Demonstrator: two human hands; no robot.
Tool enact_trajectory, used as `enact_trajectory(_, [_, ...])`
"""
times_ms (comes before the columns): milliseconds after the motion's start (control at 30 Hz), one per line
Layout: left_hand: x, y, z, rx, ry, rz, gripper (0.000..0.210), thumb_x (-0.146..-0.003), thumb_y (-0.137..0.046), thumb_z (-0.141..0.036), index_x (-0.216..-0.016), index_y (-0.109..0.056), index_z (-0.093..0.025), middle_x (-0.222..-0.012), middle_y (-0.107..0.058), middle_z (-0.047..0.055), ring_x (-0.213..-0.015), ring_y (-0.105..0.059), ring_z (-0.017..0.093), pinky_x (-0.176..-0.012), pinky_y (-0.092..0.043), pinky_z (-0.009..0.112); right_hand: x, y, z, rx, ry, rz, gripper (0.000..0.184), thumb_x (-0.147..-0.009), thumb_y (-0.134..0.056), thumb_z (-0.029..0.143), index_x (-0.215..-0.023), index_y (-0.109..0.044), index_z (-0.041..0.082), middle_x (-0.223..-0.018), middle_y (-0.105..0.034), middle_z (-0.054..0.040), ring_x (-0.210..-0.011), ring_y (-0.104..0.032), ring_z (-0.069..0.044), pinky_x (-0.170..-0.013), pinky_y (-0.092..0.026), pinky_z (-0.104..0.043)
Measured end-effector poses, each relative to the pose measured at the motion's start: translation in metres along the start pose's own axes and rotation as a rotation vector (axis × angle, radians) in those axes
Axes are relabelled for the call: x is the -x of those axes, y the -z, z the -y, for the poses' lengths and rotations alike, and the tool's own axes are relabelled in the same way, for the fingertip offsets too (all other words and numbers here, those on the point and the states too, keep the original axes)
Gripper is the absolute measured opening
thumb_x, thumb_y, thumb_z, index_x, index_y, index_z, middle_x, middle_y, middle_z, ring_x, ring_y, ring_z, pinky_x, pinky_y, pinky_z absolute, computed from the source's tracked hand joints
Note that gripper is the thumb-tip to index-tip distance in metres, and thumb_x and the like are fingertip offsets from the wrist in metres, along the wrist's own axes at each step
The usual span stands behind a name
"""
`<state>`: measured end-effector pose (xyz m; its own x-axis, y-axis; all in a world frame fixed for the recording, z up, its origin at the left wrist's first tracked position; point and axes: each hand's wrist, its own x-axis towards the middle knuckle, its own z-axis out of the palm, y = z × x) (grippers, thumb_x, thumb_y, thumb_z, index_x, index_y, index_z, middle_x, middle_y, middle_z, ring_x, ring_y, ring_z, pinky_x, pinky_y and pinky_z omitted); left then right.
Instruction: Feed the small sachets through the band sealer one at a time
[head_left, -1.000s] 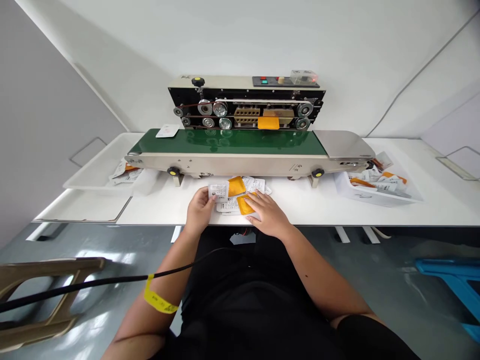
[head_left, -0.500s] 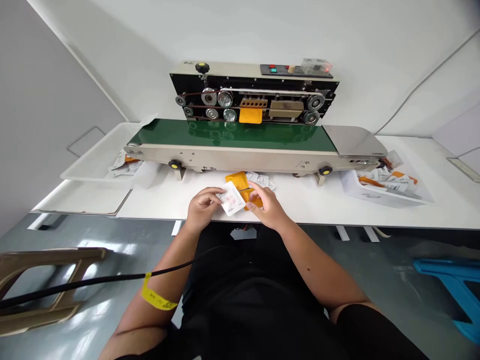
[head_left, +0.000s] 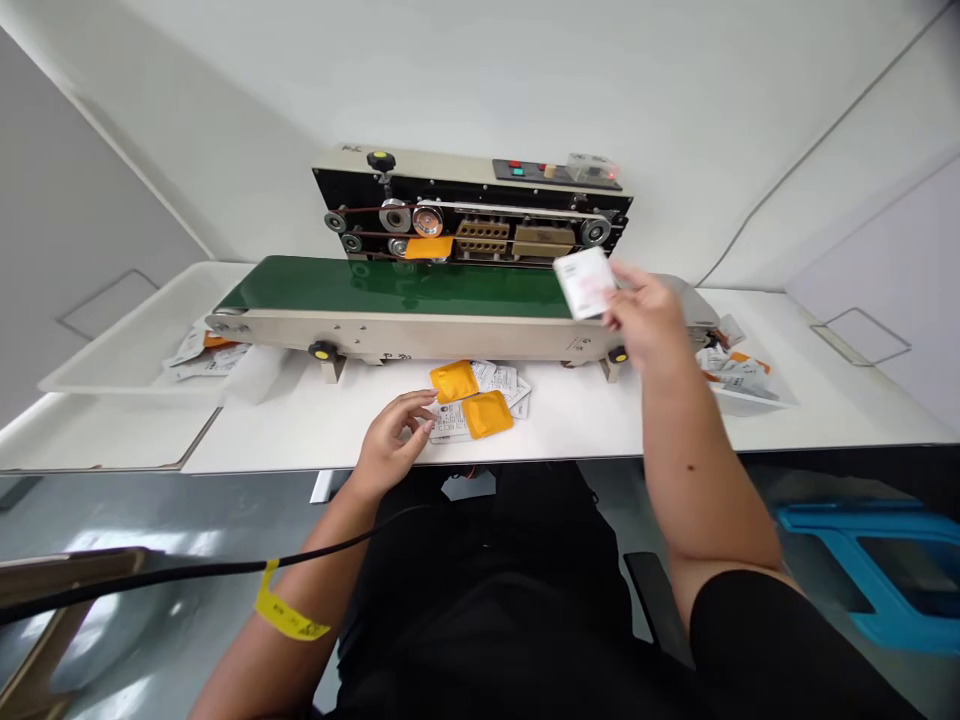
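My right hand (head_left: pixel 643 312) is raised at the right part of the sealing machine, its fingers closed on a white sachet (head_left: pixel 583 282) with faint print, a little blurred. The sachet is above the green conveyor belt (head_left: pixel 450 288). My left hand (head_left: pixel 394 437) rests near the table's front edge, fingers apart, beside a small pile of sachets. Two orange sachets (head_left: pixel 489 415) lie on top there, over several white printed ones (head_left: pixel 497 378). Whether my left fingertips touch the pile I cannot tell. Another orange sachet (head_left: pixel 429 248) hangs from the machine near its left rollers.
The band sealer (head_left: pixel 480 215) stands along the back wall, with rollers and heating blocks. A white bin (head_left: pixel 97 372) at left and another bin (head_left: pixel 761 402) at right contain sachets. A blue stool (head_left: pixel 862 580) stands on the floor at right. A black cable (head_left: pixel 180 572) crosses my left forearm.
My right hand has carried the white sachet up and right from the pile, and my left hand has let go of it. The orange sachet in the sealer has moved left.
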<state>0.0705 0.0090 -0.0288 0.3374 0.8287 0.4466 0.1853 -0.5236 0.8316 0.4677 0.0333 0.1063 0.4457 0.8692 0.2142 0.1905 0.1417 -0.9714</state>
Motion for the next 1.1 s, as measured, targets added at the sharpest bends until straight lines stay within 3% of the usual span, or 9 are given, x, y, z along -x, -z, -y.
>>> enact_trajectory(133, [0.000,-0.001,-0.001,-0.010,-0.040,-0.020,0.028,-0.102,-0.067,-0.039,-0.126,-0.069,-0.024,-0.137,-0.069,0.014,-0.088,-0.075,0.018,-0.074,-0.060,0.032,-0.070,0.043,0.009,-0.029,-0.066,-0.363,0.027,-0.094,-0.061,0.014,-0.119,-0.067,0.017,-0.063,-0.057,0.0054,-0.046,-0.047,-0.007,-0.041,-0.035,-0.012])
enact_trajectory(267, [0.000,0.000,-0.003,-0.052,-0.046,-0.039,0.026,-0.103,-0.064,-0.038,-0.123,-0.069,-0.023,-0.131,-0.070,0.012,-0.081,-0.070,0.016,-0.074,-0.060,0.032,-0.094,0.035,0.006,0.024,-0.261,-0.233,0.015,-0.093,-0.056,0.004,-0.096,-0.062,0.018,-0.055,-0.046,0.0078,-0.044,-0.042,-0.006,-0.042,-0.033,-0.011])
enact_trajectory(433, [-0.003,0.002,-0.002,-0.164,-0.063,0.006,0.028,-0.103,-0.062,-0.038,-0.127,-0.068,-0.023,-0.133,-0.069,0.013,-0.095,-0.073,0.021,-0.084,-0.062,0.038,-0.105,0.006,0.007,0.103,-0.280,-0.143,0.009,-0.089,-0.072,0.012,-0.093,-0.064,0.015,-0.070,-0.061,-0.0008,-0.055,-0.052,-0.011,-0.047,-0.040,-0.019])
enact_trajectory(633, [-0.009,-0.004,0.002,-0.388,-0.102,0.116,0.055,-0.098,-0.068,-0.038,-0.149,-0.053,-0.024,-0.158,-0.055,0.015,-0.150,-0.049,0.035,-0.125,-0.042,0.059,-0.022,-0.024,0.000,0.453,0.427,-0.406,0.024,-0.100,-0.058,0.029,-0.119,-0.070,0.020,-0.122,-0.065,-0.0119,-0.111,-0.065,-0.023,-0.095,-0.058,-0.040])
enact_trajectory(700, [-0.008,-0.007,0.003,-0.445,-0.105,0.161,0.065,-0.096,-0.071,-0.040,-0.155,-0.049,-0.023,-0.164,-0.050,0.015,-0.155,-0.044,0.035,-0.128,-0.038,0.058,0.034,-0.045,-0.015,0.509,0.547,-0.140,0.030,-0.103,-0.051,0.033,-0.122,-0.071,0.023,-0.120,-0.068,-0.0122,-0.115,-0.065,-0.027,-0.105,-0.055,-0.048])
enact_trajectory(767, [-0.008,-0.012,0.004,-0.510,-0.098,0.207,0.075,-0.093,-0.075,-0.043,-0.159,-0.045,-0.022,-0.169,-0.044,0.015,-0.160,-0.037,0.037,-0.131,-0.034,0.058,0.085,-0.067,-0.037,0.580,0.605,0.312,0.036,-0.102,-0.056,0.038,-0.133,-0.070,0.027,-0.125,-0.072,-0.0113,-0.122,-0.065,-0.030,-0.114,-0.050,-0.052])
enact_trajectory(867, [-0.008,-0.018,0.007,-0.603,-0.055,0.281,0.088,-0.092,-0.076,-0.048,-0.166,-0.035,-0.023,-0.175,-0.034,0.015,-0.165,-0.025,0.037,-0.133,-0.025,0.061,0.132,-0.092,-0.072,0.708,0.532,0.730,0.076,-0.092,-0.073,0.049,-0.161,-0.049,0.031,-0.163,-0.052,-0.0095,-0.153,-0.044,-0.038,-0.126,-0.036,-0.061])
enact_trajectory(967, [-0.011,-0.023,0.009,-0.656,0.015,0.337,0.094,-0.093,-0.073,-0.052,-0.170,-0.027,-0.023,-0.177,-0.029,0.015,-0.166,-0.022,0.038,-0.133,-0.022,0.063,0.143,-0.102,-0.097,0.749,0.428,0.780,0.091,-0.092,-0.074,0.051,-0.171,-0.032,0.032,-0.175,-0.036,-0.0080,-0.164,-0.024,-0.038,-0.131,-0.026,-0.064])
enact_trajectory(1100, [-0.015,-0.026,0.006,-0.682,0.067,0.367,0.092,-0.095,-0.070,-0.059,-0.168,-0.030,-0.020,-0.174,-0.036,0.018,-0.161,-0.035,0.038,-0.133,-0.021,0.063,0.141,-0.100,-0.105,0.683,0.406,0.711,0.082,-0.096,-0.072,0.045,-0.168,-0.037,0.028,-0.168,-0.046,-0.0121,-0.162,-0.032,-0.035,-0.132,-0.028,-0.061])
